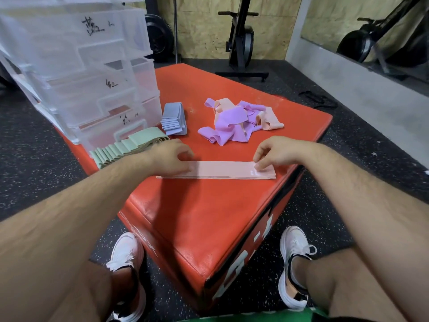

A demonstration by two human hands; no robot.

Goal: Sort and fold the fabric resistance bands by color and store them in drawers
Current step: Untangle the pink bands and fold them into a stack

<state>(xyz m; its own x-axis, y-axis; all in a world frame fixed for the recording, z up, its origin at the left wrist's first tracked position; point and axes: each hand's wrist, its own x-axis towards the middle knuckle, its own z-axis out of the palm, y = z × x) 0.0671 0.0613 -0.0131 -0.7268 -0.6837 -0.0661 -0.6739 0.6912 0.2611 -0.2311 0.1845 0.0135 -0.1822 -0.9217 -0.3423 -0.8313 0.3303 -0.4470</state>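
Note:
A pink band (222,170) lies flat and stretched out across the red padded box (197,217). My left hand (171,156) rests on its left end with fingers curled down onto the fabric. My right hand (271,152) presses fingertips on its right end. Behind it lies a loose heap of purple and pink bands (234,123). A stack of folded blue bands (173,122) and a row of folded green bands (125,147) sit beside the clear plastic drawer unit (88,73) at the left.
The drawer unit stands on the box's back left corner, its drawers marked with handwriting. Exercise machines (241,38) stand on the dark speckled floor behind. My knees and white shoes (126,256) flank the box's near corner.

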